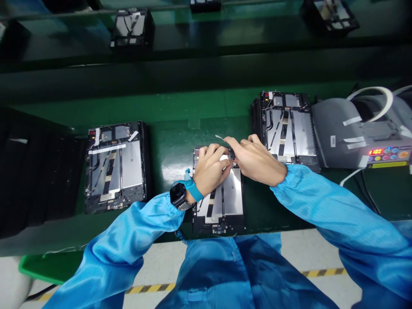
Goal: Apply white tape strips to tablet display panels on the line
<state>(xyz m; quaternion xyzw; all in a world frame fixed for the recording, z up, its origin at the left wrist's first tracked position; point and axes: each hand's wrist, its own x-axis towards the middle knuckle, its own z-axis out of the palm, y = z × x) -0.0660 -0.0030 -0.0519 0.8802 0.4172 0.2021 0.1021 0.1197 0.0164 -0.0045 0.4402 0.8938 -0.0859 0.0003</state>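
Observation:
An opened tablet-like device (pixel 233 199), with a silver inner plate and dark ribbon cables, lies flat at the front of the bench. Over its upper part rests my left hand (pixel 210 169), fingers bent and thumb drawn in; what lies under the fingertips is hidden. My right hand (pixel 257 159) meets it at the device's upper right corner, its fingers curled. A narrow strip of white tape (pixel 219 137) sticks out from my right index fingertip. The two hands' fingertips nearly touch, and they cover the device's top edge.
Stacks of similar devices stand to the left (pixel 130 161) and right (pixel 302 133). A grey tape dispenser (pixel 339 128) with a red display sits at far right. Black trays (pixel 35 171) are piled at far left. Behind runs a raised shelf carrying more devices (pixel 130 25).

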